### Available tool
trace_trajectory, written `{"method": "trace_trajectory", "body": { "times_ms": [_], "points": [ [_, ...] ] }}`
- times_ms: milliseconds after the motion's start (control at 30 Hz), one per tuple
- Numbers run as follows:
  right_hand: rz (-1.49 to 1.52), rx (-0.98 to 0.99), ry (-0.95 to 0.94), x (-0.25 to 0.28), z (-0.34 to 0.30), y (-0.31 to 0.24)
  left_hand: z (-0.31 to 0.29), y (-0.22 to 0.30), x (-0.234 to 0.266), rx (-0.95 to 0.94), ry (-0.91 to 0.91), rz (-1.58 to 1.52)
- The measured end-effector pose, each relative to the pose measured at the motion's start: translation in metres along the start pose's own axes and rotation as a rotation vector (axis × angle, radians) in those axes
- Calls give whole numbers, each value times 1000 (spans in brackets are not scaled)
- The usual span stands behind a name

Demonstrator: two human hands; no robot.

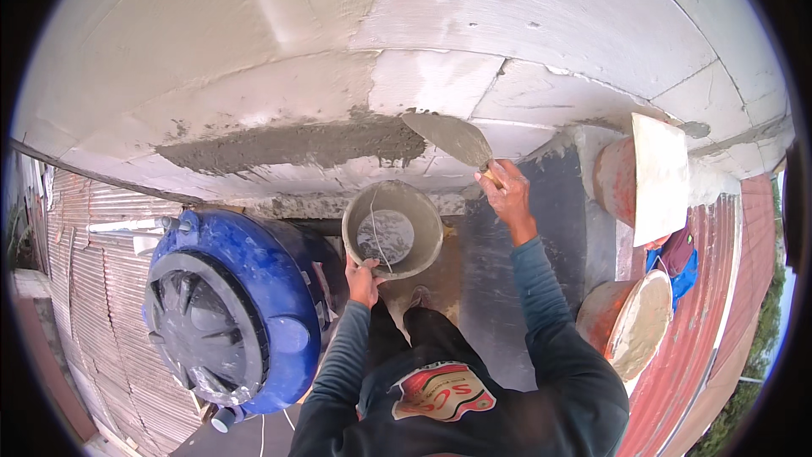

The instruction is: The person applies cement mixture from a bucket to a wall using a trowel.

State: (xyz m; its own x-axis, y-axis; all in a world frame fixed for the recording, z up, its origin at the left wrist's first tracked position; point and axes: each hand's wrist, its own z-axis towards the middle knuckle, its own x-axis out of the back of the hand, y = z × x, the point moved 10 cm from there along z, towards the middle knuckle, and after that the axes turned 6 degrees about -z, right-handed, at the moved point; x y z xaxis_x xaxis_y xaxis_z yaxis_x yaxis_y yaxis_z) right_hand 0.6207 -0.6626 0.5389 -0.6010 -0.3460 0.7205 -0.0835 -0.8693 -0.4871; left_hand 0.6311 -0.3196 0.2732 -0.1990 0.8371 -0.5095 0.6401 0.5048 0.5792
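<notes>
My right hand (509, 195) is closed round the handle of a pointed trowel (450, 137). Its blade is coated grey and lies against or just in front of the pale block wall (541, 93), at the right end of a dark band of wet mortar (288, 144). I cannot tell whether the blade touches. My left hand (364, 279) grips the near rim of a round mortar-smeared bucket (430, 237), fingers over the edge. The bucket hangs close to the wall's foot, and a thin wire handle crosses its opening. Inside, the bottom shows pale, with grey residue around the sides.
A big blue water tank (279, 305) with a black lid stands at my left. On my right are a mortar-filled bucket (647, 322) and a pale board (660, 178) resting on another bucket (615, 178). Corrugated metal roofing (101, 288) spreads beyond both sides.
</notes>
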Motion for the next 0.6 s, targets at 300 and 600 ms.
{"method": "trace_trajectory", "body": {
  "times_ms": [300, 600],
  "points": [
    [-104, 29, -127, -18, 8, 0, 20, -8, -7, 28, -19, 31],
    [-167, 30, 66, 2, -4, -4, 11, -4, -4, 51, -31, 32]
  ]
}}
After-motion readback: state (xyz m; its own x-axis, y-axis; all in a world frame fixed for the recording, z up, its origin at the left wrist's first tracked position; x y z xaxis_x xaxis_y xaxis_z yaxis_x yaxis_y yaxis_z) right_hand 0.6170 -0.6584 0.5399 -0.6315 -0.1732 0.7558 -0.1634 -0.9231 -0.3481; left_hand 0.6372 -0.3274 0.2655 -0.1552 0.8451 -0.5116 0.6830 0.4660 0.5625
